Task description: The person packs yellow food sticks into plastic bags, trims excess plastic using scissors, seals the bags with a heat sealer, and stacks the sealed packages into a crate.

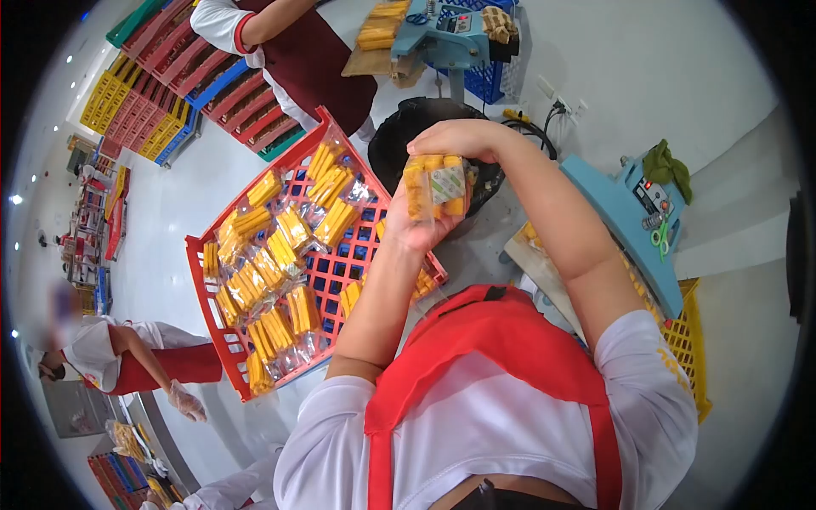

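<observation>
Both hands hold a clear plastic pack of yellow bread sticks (436,184) with a white and green label. My left hand (416,223) supports the pack from below and the left, its palm against the plastic. My right hand (455,140) curls over the top of it, fingers bent along the upper edge. Just left of my left forearm is a red plastic crate (321,279), holding several similar bagged bread stick packs (285,252). Behind the held pack stands a bin lined with a black bag (399,136).
A blue sealing machine (633,221) with green scissors (660,239) stands at my right; another sealing machine (450,41) is ahead. A yellow crate (690,340) sits low at right. Two co-workers (310,64) (153,357) work nearby. Stacked crates (191,51) rise at upper left.
</observation>
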